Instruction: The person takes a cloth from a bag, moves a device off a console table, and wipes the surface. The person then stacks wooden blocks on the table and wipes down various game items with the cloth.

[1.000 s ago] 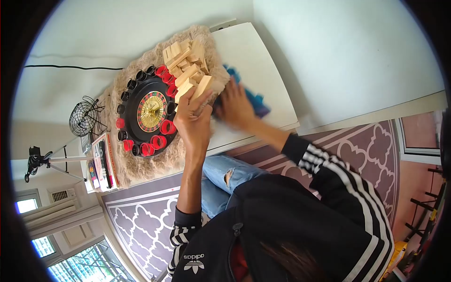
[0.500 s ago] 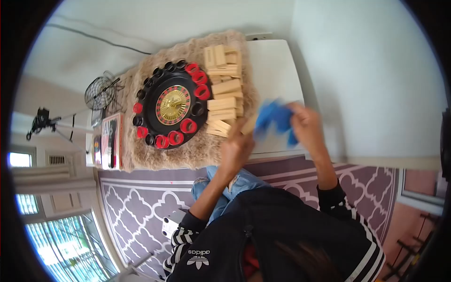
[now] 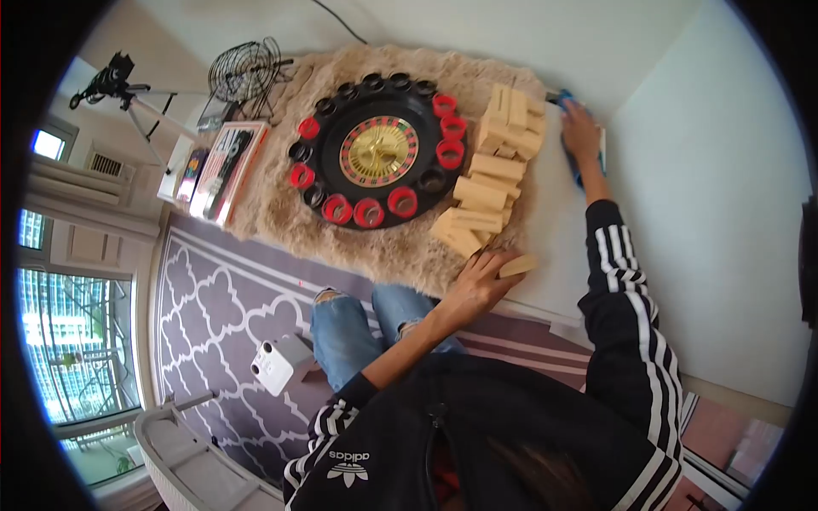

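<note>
My left hand [image 3: 479, 288] is at the table's front edge, its fingers closed on a wooden block [image 3: 518, 266]. Just behind it, the near end of a long pile of wooden blocks [image 3: 481, 195] lies on the furry cover. My right hand [image 3: 581, 134] reaches to the far right part of the white table [image 3: 550, 230], its fingers on a blue cloth [image 3: 573, 109] that is partly hidden under the hand. Left of the blocks sits a black roulette wheel [image 3: 379, 152] ringed with red and black cups.
A wire cage [image 3: 245, 72] stands at the back left, beside boxes [image 3: 226, 175] and a tripod [image 3: 128, 94]. The furry cover [image 3: 281, 196] spans much of the table. A white device [image 3: 277, 366] and a chair [image 3: 192, 451] are below, and walls rise behind and at the right.
My right hand has carried the blue cloth from near my left hand to the table's far right. My left hand now holds a block beside the pile's near end. The view has shifted.
</note>
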Motion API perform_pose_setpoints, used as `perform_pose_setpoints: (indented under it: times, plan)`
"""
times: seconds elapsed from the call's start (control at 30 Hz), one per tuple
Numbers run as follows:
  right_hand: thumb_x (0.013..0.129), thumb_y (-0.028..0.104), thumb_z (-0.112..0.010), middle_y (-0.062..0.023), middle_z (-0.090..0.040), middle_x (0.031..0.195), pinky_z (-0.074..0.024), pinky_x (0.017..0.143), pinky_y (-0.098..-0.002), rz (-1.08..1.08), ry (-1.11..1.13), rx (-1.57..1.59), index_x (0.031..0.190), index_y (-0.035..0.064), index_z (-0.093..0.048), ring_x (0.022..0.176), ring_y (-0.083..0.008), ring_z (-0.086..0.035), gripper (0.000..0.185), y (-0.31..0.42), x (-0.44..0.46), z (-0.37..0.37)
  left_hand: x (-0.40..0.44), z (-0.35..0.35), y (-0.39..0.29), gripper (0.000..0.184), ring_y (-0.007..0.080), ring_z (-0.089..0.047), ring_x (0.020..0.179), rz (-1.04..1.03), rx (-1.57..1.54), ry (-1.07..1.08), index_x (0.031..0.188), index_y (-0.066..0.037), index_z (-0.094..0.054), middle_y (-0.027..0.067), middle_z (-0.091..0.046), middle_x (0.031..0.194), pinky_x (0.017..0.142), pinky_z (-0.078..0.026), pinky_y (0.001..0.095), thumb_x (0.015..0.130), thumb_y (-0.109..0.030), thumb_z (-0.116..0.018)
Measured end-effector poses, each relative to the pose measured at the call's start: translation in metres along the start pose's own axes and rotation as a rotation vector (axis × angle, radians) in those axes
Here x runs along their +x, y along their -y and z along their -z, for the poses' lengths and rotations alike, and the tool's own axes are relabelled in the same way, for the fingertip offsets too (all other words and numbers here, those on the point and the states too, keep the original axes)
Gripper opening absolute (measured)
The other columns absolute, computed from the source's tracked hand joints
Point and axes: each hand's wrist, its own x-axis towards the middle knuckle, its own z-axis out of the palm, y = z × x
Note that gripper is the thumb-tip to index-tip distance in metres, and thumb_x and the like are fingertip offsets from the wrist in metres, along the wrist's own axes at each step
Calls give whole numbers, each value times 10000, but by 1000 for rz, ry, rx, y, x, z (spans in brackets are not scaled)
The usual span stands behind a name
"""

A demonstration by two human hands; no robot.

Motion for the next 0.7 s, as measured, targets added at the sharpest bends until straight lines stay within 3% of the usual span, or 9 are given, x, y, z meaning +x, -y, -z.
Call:
perform_pose_setpoints:
  times: [0.13,0.27,0.37,0.47,0.53,0.6,0.63,0.7]
  plan:
    - [920,346,-382,-102,-387,1373,-278,1019,-499,-255,-72,-51,1332,210,-384,1225,-377,-378,433,1,-53,32,-14,24,-11,433,284,-520,1031,-16,-73,-4,1041,-109,-653,144,-508,1186,829,-429,354,629,17,-608]
    - [930,246,-394,-154,-351,1386,-263,1041,-456,-170,-107,109,1352,163,-361,1244,-397,-345,431,4,-155,62,-63,41,-23,453,273,-528,1038,7,-178,-32,1024,-138,-675,135,-541,1168,824,-429,354,620,45,-580]
    - [919,173,-411,-181,-341,1386,-274,1043,-429,-132,-36,-117,1358,123,-351,1252,-397,-336,446,52,-245,115,-106,53,-19,437,277,-537,1029,66,-202,-86,1024,-142,-675,133,-537,1176,819,-435,350,629,30,-603]
    - [873,71,-451,-188,-376,1363,-272,1039,-456,-41,10,137,1333,88,-393,1263,-389,-328,464,135,-320,153,-140,71,-14,438,288,-535,1040,130,-196,-122,1021,-137,-675,148,-523,1182,834,-456,356,627,52,-636]
    - [834,10,-482,-194,-443,1302,-284,1032,-456,32,-7,98,1267,72,-468,1238,-395,-360,438,181,-346,163,-147,90,-9,442,293,-534,1051,251,-149,-310,1004,-133,-684,155,-525,1172,862,-462,351,630,97,-632]
    - [811,-11,-495,-216,-512,1192,-301,1024,-449,11,57,270,1137,31,-548,1194,-405,-402,333,208,-357,164,-151,116,-3,424,292,-542,1050,336,-155,-376,990,-115,-690,162,-526,1163,883,-451,335,654,131,-609]
    - [810,-13,-493,-213,-553,1079,-386,938,-440,4,20,366,1020,5,-580,1093,-397,-482,228,207,-352,167,-153,129,3,413,290,-541,1054,324,-134,-422,989,-110,-689,161,-525,1165,882,-448,332,665,131,-603]
    - [813,-6,-493,-209,-560,1050,-417,877,-435,-79,81,384,1022,8,-581,1038,-388,-511,227,196,-341,174,-164,152,15,390,286,-539,1060,319,-85,-505,989,-102,-687,157,-526,1164,881,-443,328,688,127,-591]
